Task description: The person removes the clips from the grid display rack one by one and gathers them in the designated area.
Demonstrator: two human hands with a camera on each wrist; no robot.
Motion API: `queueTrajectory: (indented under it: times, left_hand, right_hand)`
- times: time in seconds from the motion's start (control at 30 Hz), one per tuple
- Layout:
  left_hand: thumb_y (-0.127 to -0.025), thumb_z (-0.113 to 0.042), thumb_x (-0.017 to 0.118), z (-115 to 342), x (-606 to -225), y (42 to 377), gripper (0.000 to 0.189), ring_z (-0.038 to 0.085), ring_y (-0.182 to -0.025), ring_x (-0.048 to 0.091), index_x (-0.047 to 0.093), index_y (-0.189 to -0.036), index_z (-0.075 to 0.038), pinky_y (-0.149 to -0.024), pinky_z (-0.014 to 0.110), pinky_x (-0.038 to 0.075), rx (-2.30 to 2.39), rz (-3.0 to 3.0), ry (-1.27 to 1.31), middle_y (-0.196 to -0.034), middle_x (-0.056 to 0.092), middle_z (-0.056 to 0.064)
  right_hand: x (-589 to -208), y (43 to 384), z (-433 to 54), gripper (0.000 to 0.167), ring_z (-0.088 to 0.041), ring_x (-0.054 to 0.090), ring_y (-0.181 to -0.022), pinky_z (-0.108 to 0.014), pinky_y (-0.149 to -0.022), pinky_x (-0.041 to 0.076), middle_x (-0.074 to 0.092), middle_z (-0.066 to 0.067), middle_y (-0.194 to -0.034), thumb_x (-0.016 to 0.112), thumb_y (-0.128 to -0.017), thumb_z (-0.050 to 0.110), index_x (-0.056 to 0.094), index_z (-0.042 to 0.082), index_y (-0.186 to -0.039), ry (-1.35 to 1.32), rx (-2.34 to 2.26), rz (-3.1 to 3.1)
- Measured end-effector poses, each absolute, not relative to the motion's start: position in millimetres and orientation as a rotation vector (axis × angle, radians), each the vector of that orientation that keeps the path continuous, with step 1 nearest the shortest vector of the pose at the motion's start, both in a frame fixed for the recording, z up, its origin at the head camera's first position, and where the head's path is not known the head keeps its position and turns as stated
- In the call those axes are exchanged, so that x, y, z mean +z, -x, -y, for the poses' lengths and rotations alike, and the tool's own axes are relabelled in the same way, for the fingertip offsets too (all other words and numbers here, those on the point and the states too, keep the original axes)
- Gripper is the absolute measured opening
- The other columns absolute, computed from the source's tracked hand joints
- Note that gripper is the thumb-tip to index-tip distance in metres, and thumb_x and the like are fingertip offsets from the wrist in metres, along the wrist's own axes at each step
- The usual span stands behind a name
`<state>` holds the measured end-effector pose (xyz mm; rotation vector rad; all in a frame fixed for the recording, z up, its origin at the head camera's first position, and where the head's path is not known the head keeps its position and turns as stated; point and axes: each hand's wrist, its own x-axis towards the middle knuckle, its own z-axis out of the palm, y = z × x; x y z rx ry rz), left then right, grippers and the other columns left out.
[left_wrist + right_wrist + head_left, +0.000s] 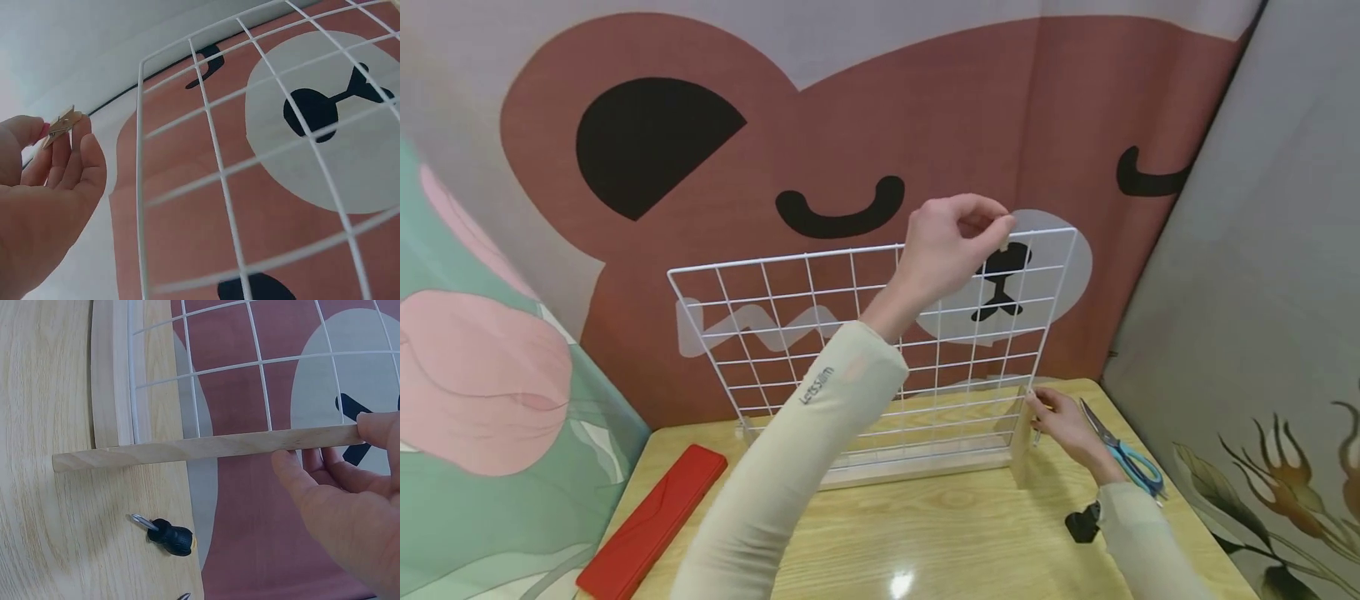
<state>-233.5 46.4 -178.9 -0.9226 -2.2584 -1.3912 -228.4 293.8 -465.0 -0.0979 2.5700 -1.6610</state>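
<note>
A white wire grid (850, 249) stands upright in a wooden stand with a low base bar (925, 469). At its top edge, toward the right corner, my left hand (951, 242) pinches a small wooden clothespin (60, 127) between thumb and fingers. The clothespin is just beside the grid's frame in the left wrist view. Lower down on the right side, my right hand (1069, 427) holds the upper end of the stand's wooden side post (206, 447), thumb on one edge and fingers on the other.
A stubby black screwdriver (172, 537) lies on the table beside the post. Blue-handled scissors (1138, 468) rest near the right table edge. On the left lies a long red case (655, 521). A curtain with a bear print (962, 133) hangs close behind the grid.
</note>
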Motion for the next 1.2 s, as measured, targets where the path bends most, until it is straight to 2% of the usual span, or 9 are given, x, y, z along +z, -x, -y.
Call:
queueTrajectory:
  times: [0.3,0.5,0.73,0.97,1.2]
  left_hand:
    - [-0.089,-0.022,0.069,-9.0,-202.8,224.8,0.012,0.006,-0.075,0.065,0.074,-0.096,-0.013,-0.067,0.025,0.052,-1.514,2.220,0.896,-0.086,0.070,-0.005]
    - [-0.090,-0.021,0.069,18.6,-224.3,218.9,0.012,0.008,-0.076,0.064,0.074,-0.097,-0.014,-0.068,0.027,0.051,-1.524,2.264,0.840,-0.089,0.070,-0.007]
    - [-0.090,-0.023,0.068,46.4,-250.5,211.1,0.014,0.017,-0.077,0.066,0.073,-0.099,-0.013,-0.066,0.030,0.052,-1.606,2.318,0.779,-0.083,0.071,0.000]
    - [-0.092,-0.022,0.066,69.0,-278.7,201.0,0.015,0.017,-0.076,0.066,0.072,-0.101,-0.011,-0.065,0.038,0.052,-1.681,2.348,0.758,-0.082,0.070,0.001]
    - [-0.091,-0.020,0.068,86.0,-312.8,190.9,0.015,0.019,-0.077,0.067,0.072,-0.099,-0.008,-0.064,0.029,0.052,-1.725,2.386,0.700,-0.086,0.071,0.006]
  right_hand:
    - [-467.4,231.1,-295.9,0.060,-0.050,0.034,-0.130,-0.051,-0.099,0.040,0.030,-0.039,-0.141,0.037,-0.105,0.030,0.023,-0.016,-0.143,0.121,-1.693,-2.548]
    - [-464.8,233.7,-298.3,0.061,-0.050,0.039,-0.127,-0.048,-0.097,0.044,0.034,-0.038,-0.137,0.037,-0.105,0.031,0.025,-0.016,-0.142,0.140,-1.658,-2.578]
    - [-467.3,235.8,-304.5,0.063,-0.049,0.037,-0.129,-0.047,-0.098,0.042,0.032,-0.037,-0.139,0.038,-0.105,0.033,0.023,-0.015,-0.143,0.149,-1.666,-2.540]
    - [-470.4,234.9,-308.2,0.058,-0.046,0.040,-0.125,-0.049,-0.098,0.042,0.037,-0.033,-0.134,0.040,-0.104,0.034,0.030,-0.013,-0.137,0.128,-1.734,-2.547]
    - [-471.4,234.8,-308.5,0.060,-0.044,0.040,-0.126,-0.047,-0.097,0.044,0.038,-0.030,-0.134,0.041,-0.103,0.037,0.030,-0.011,-0.138,0.106,-1.730,-2.539]
